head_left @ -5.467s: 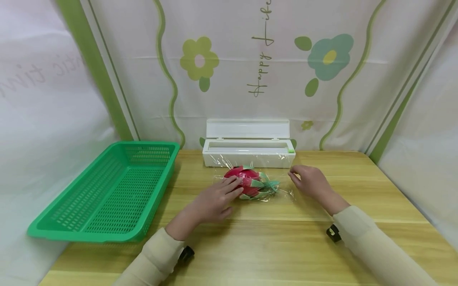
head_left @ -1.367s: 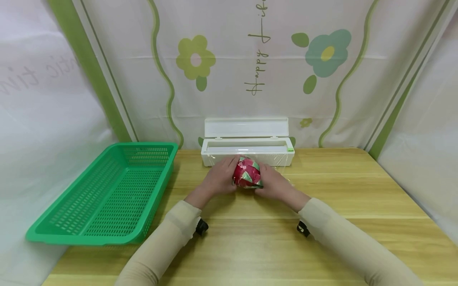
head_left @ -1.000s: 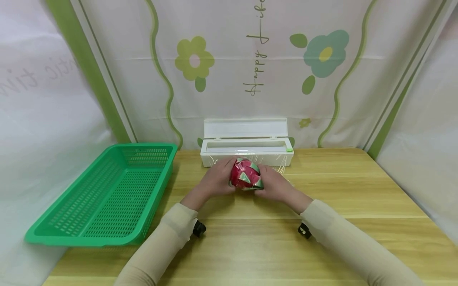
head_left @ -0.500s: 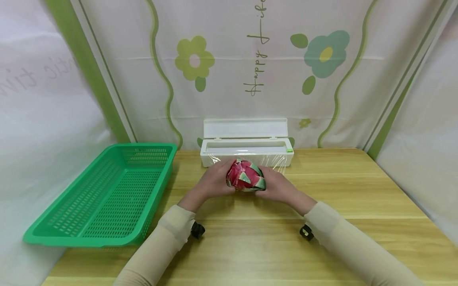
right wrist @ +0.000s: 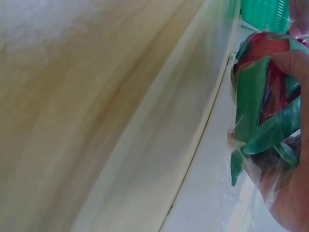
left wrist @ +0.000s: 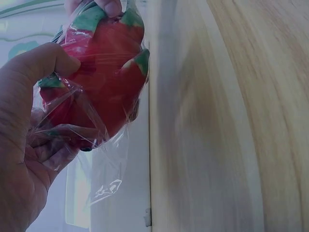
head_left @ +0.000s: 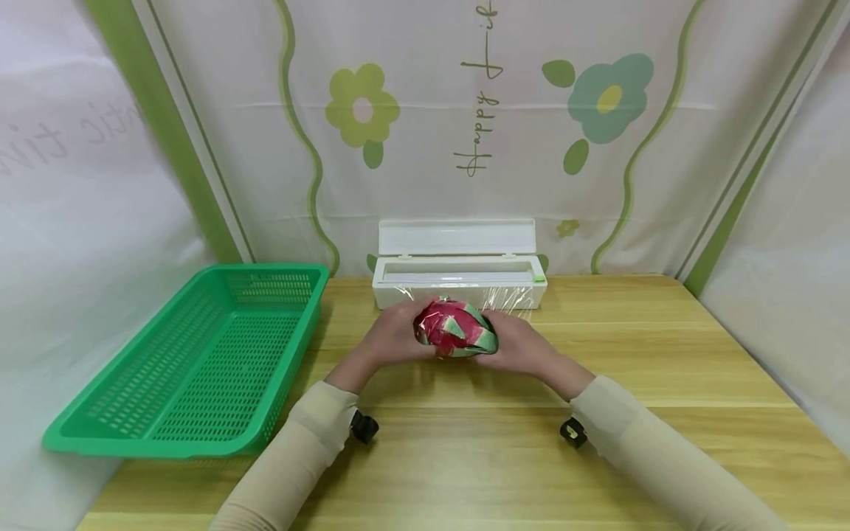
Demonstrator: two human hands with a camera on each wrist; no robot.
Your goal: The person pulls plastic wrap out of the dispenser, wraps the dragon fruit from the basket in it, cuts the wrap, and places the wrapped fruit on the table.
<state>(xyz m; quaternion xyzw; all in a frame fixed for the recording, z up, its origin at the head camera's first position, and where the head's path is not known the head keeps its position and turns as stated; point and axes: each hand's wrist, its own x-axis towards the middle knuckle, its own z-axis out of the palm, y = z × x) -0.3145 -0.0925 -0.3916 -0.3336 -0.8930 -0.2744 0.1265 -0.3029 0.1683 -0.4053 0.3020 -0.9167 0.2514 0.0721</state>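
Observation:
A red dragon fruit (head_left: 454, 328) with green scales is held between both hands, just in front of a white cling film box (head_left: 458, 295). Clear cling film (left wrist: 104, 169) covers the fruit and hangs loose below it in the left wrist view. My left hand (head_left: 396, 335) grips one end, its thumb pressed over the film. On the other side my right hand (head_left: 521, 346) grips the end with the long green leaves (right wrist: 253, 106). Film also stretches across the box's front. The fingers behind the fruit are partly hidden.
A green plastic basket (head_left: 285, 369) with slotted walls stands at the left of the wooden table (head_left: 465, 457). The box's lid (head_left: 457, 237) is raised at the back, before a printed curtain (head_left: 425, 162).
Earlier the fruit lay on the table under film, the left hand on it and the right at the film's edge. Now both hands hold it, and it has turned slightly over the last second.

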